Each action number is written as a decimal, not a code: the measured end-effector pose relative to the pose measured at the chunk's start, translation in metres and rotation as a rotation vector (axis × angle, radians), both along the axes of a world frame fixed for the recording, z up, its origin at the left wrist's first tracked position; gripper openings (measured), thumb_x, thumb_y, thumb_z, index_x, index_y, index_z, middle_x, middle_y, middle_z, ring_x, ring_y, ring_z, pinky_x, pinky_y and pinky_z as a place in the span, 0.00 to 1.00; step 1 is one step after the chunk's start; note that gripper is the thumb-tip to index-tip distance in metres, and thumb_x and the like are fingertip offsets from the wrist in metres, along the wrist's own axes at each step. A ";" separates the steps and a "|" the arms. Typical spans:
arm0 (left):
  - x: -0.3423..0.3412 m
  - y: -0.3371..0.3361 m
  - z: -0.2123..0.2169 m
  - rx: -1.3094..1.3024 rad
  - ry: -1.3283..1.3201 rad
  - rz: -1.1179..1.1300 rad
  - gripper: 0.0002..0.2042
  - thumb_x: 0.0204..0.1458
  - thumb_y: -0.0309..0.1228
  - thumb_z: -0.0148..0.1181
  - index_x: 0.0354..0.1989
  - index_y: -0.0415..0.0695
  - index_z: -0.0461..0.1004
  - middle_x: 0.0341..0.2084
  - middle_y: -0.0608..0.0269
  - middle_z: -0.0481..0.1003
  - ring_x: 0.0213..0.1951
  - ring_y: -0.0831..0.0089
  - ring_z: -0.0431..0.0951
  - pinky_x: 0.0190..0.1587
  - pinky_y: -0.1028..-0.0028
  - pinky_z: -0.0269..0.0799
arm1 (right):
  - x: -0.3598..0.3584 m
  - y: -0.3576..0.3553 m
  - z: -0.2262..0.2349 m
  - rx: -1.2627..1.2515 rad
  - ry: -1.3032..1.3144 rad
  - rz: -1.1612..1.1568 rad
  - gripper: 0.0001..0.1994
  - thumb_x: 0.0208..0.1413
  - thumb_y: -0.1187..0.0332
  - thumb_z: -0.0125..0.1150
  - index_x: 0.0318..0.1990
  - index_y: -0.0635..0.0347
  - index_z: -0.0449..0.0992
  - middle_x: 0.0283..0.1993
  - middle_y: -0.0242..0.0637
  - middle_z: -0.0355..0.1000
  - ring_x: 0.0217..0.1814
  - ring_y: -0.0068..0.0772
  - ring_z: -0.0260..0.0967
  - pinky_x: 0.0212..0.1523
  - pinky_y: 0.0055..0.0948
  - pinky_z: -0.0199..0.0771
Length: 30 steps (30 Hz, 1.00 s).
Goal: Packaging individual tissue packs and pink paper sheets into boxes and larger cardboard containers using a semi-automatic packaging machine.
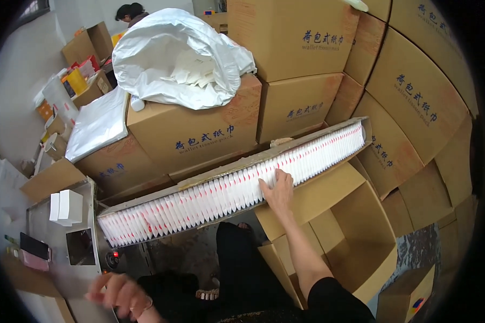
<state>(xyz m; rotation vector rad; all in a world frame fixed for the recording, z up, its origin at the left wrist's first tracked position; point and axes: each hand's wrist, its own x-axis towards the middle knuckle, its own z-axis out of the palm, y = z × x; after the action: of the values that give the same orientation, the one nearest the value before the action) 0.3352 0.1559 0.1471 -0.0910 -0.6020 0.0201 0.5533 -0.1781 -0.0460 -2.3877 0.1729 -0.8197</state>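
Note:
A long, narrow trough (199, 185) slants across the middle, rising to the right. Standing on edge inside it is a tight row of white tissue packs (221, 196) with red marks. My right hand (279, 192) rests on this row right of its middle, thumb and fingers apart and touching the pack edges. No pack is lifted out. At the lower left, my left hand (121, 295) is off the row, blurred by motion, its fingers loosely bent and apart with nothing visible in them. Below the trough's right half stands an open cardboard box (361, 215).
Closed cartons (302, 43) are stacked behind and to the right. A white plastic bag (129, 59) with white pieces inside sits on one carton, beside clear plastic sheets (99, 124). White small boxes (70, 207) stand on a metal surface at left. Another person (132, 13) is far back.

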 end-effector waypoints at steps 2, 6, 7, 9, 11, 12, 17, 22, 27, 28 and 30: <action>0.002 0.004 -0.005 -0.001 -0.219 0.040 0.13 0.57 0.40 0.58 0.29 0.43 0.74 0.29 0.59 0.75 0.22 0.69 0.73 0.15 0.70 0.64 | -0.005 0.000 0.008 0.042 0.132 0.023 0.35 0.41 0.61 0.71 0.56 0.68 0.65 0.47 0.54 0.67 0.51 0.55 0.63 0.53 0.49 0.66; 0.059 -0.052 -0.026 1.749 0.513 0.792 0.06 0.59 0.27 0.59 0.36 0.35 0.77 0.31 0.62 0.78 0.33 0.75 0.78 0.35 0.75 0.75 | -0.009 0.002 0.018 -0.110 0.129 -0.024 0.36 0.39 0.63 0.70 0.57 0.69 0.64 0.47 0.55 0.67 0.51 0.55 0.63 0.53 0.49 0.66; 0.074 -0.063 -0.046 1.687 0.647 0.536 0.06 0.58 0.22 0.59 0.42 0.35 0.78 0.36 0.62 0.79 0.40 0.75 0.79 0.45 0.78 0.75 | -0.007 0.006 0.017 -0.085 0.120 -0.022 0.36 0.39 0.64 0.70 0.57 0.69 0.63 0.47 0.54 0.67 0.52 0.55 0.63 0.54 0.49 0.66; 0.097 -0.086 -0.102 1.520 0.599 0.233 0.10 0.60 0.25 0.59 0.48 0.37 0.76 0.41 0.61 0.78 0.43 0.77 0.78 0.47 0.74 0.76 | -0.003 0.006 0.016 -0.072 0.111 -0.015 0.36 0.39 0.65 0.70 0.57 0.69 0.63 0.47 0.54 0.67 0.52 0.55 0.62 0.54 0.50 0.66; 0.116 -0.106 -0.154 1.649 0.407 0.394 0.12 0.60 0.25 0.59 0.51 0.36 0.73 0.42 0.63 0.77 0.44 0.76 0.77 0.47 0.75 0.75 | -0.002 0.014 0.017 0.030 0.227 -0.051 0.36 0.40 0.63 0.70 0.58 0.70 0.63 0.49 0.55 0.68 0.54 0.56 0.63 0.58 0.48 0.64; 0.123 -0.122 -0.156 1.688 0.392 0.499 0.14 0.58 0.24 0.59 0.51 0.36 0.72 0.44 0.59 0.76 0.44 0.74 0.77 0.45 0.75 0.75 | -0.002 0.015 0.021 0.021 0.233 -0.037 0.36 0.40 0.63 0.70 0.58 0.70 0.63 0.49 0.55 0.68 0.54 0.56 0.63 0.58 0.48 0.64; 0.150 -0.182 -0.170 1.832 0.177 0.930 0.28 0.49 0.21 0.60 0.62 0.36 0.65 0.60 0.41 0.61 0.61 0.45 0.61 0.64 0.55 0.52 | 0.003 0.011 -0.004 0.039 0.106 -0.019 0.37 0.46 0.66 0.66 0.63 0.75 0.58 0.57 0.63 0.66 0.59 0.63 0.63 0.60 0.51 0.63; 0.164 -0.199 -0.180 1.905 0.127 1.119 0.31 0.48 0.19 0.60 0.63 0.30 0.60 0.66 0.33 0.52 0.62 0.41 0.60 0.65 0.49 0.50 | 0.001 0.014 -0.020 -0.078 -0.050 0.026 0.38 0.50 0.67 0.65 0.65 0.76 0.55 0.59 0.66 0.64 0.61 0.64 0.62 0.61 0.52 0.62; 0.149 -0.207 -0.181 1.892 0.209 0.948 0.39 0.52 0.21 0.59 0.72 0.35 0.45 0.71 0.34 0.44 0.72 0.44 0.47 0.66 0.58 0.56 | 0.002 0.013 -0.021 -0.079 -0.024 0.036 0.37 0.50 0.66 0.65 0.65 0.76 0.56 0.58 0.65 0.66 0.60 0.64 0.64 0.60 0.51 0.64; 0.146 -0.207 -0.178 1.898 0.222 0.955 0.39 0.52 0.21 0.59 0.72 0.35 0.45 0.71 0.34 0.44 0.72 0.44 0.47 0.66 0.58 0.56 | 0.002 0.013 -0.017 -0.053 -0.001 0.019 0.37 0.50 0.65 0.65 0.65 0.76 0.57 0.58 0.64 0.66 0.59 0.64 0.64 0.59 0.51 0.64; 0.143 -0.207 -0.172 1.610 0.546 0.552 0.45 0.54 0.21 0.57 0.74 0.39 0.30 0.71 0.33 0.45 0.73 0.52 0.49 0.61 0.67 0.66 | 0.001 0.010 -0.013 -0.027 0.024 0.017 0.37 0.50 0.64 0.65 0.65 0.75 0.58 0.58 0.64 0.67 0.58 0.64 0.65 0.58 0.51 0.65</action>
<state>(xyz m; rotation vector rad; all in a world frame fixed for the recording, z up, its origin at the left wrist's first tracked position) 0.4778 -0.0512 -0.0247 1.5955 0.0532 0.0856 0.5543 -0.1680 -0.0589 -2.4215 0.1522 -0.7909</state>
